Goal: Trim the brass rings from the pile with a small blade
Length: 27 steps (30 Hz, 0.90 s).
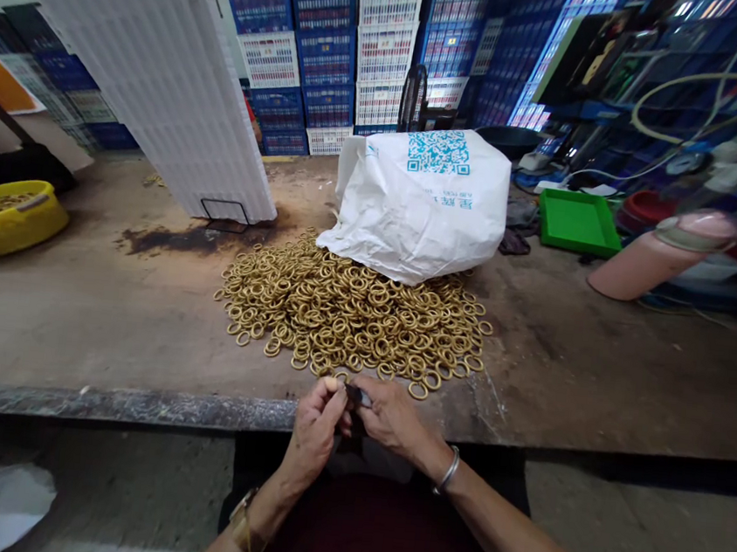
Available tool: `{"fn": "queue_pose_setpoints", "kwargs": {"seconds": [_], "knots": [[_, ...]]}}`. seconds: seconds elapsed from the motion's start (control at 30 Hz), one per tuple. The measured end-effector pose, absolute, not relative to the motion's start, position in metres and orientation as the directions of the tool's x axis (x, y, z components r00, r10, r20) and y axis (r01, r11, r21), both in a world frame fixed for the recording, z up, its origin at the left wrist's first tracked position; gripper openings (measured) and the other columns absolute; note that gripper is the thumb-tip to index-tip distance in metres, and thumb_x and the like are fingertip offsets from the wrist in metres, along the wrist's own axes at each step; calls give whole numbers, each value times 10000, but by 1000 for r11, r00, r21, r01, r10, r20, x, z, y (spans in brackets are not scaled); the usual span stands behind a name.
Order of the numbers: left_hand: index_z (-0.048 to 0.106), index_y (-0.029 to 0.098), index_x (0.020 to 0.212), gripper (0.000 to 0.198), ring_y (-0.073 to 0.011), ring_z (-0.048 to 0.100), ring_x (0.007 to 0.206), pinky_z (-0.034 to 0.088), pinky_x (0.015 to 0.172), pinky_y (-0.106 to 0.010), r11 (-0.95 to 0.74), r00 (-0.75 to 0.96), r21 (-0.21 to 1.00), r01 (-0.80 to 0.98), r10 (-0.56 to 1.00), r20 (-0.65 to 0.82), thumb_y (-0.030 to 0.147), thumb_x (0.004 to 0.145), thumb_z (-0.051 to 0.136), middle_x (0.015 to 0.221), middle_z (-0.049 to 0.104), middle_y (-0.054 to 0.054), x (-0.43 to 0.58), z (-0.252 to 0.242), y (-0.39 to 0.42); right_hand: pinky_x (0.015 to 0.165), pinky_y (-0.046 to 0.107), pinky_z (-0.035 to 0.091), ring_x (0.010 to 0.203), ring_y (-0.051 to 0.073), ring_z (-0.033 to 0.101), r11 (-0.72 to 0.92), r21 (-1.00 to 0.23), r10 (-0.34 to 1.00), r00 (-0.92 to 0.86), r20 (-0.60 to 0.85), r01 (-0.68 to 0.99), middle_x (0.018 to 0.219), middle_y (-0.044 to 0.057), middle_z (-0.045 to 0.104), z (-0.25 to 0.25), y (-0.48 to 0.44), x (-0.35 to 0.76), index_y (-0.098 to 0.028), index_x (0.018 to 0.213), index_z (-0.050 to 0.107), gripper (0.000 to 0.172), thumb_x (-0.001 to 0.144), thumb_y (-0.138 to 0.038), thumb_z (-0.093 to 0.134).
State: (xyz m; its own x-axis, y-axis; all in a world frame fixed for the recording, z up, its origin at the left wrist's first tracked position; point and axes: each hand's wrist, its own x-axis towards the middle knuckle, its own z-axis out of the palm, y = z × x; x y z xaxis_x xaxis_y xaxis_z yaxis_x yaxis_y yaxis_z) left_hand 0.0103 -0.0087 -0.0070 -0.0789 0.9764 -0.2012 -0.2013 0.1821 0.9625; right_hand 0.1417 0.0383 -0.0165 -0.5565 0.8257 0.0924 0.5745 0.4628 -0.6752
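Note:
At the table's front edge, my left hand (315, 424) and my right hand (397, 418) meet, both closed. Between the right thumb and fingers is a small dark tool with a grey part (358, 395); its kind is unclear. The left thumb and forefinger are pinched together by the tool's tip. A ring's edge shows just beyond them, but I cannot tell what they grip. Just past my hands lies a wide heap of gold-coloured rings (345, 309), with loose ones around its near edge.
A white sack (427, 221) with blue print rests on the heap's far side. Tall white ribbed panels (166, 70) stand behind a black wire stand (225, 215). A yellow basin (12, 221) sits left; a green tray (578, 222) and pink bottle (660, 258) are right. Stacked crates (326, 52) line the back.

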Motion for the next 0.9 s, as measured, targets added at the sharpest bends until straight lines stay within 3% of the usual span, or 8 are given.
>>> {"fn": "queue_pose_setpoints", "kwargs": {"seconds": [0.1,0.2,0.4,0.53,0.67,0.73,0.83,0.9], "knots": [[514,162,695,231,-72,463,487,409,503,-202,148,-35,965,-216,987,-159,378,757,567,600,517,30,11,-1,-15,519,197,270,557,102,483,435,-642,839,-544,34,631,640,-2,583,-16,43,144,-186,784,575,162,741,-144,425],[533,158,730,177,-78,491,518,434,542,-224,154,50,926,-345,988,-146,327,778,558,647,546,15,9,4,-19,538,206,280,585,116,507,398,-580,872,-489,-1,711,669,11,607,-16,48,147,-189,846,589,187,747,-151,435],[514,142,683,179,-111,564,647,440,550,-222,198,-67,746,-636,949,-309,280,732,617,810,616,-45,-9,2,-13,583,219,307,653,134,549,346,-529,919,-394,23,775,741,25,630,-19,45,141,-189,853,571,156,816,-230,424],[515,151,705,154,-104,552,589,416,505,-214,199,-98,696,-690,927,-362,259,711,625,750,619,-31,-18,-3,-10,620,238,316,762,160,566,369,-458,913,-407,17,809,869,45,630,-19,41,132,-197,903,544,151,806,-294,480],[563,163,836,166,-92,530,571,391,482,-199,262,6,581,-771,914,-405,259,705,600,682,579,5,-22,-4,-11,607,246,303,775,166,557,375,-395,909,-415,-19,839,896,48,615,-17,42,126,-199,897,533,127,790,-228,473],[571,142,768,165,-98,534,590,394,484,-202,294,33,549,-782,900,-435,283,689,605,685,575,-6,-23,-6,-10,592,246,293,753,161,550,364,-376,916,-401,-22,852,875,46,609,-18,43,125,-198,877,534,122,777,-194,463],[520,128,621,219,-92,529,588,389,470,-192,324,18,559,-764,875,-483,309,665,638,671,560,-6,-20,-7,-9,586,243,291,717,151,533,371,-405,915,-403,8,836,840,36,596,-21,45,127,-196,847,532,118,755,-166,464],[509,135,634,246,-81,515,552,368,436,-175,328,-26,627,-707,874,-485,326,651,662,640,539,13,-17,-7,-9,601,238,301,700,143,517,393,-466,907,-418,55,793,812,28,585,-22,46,129,-190,835,529,117,751,-150,459]]}}
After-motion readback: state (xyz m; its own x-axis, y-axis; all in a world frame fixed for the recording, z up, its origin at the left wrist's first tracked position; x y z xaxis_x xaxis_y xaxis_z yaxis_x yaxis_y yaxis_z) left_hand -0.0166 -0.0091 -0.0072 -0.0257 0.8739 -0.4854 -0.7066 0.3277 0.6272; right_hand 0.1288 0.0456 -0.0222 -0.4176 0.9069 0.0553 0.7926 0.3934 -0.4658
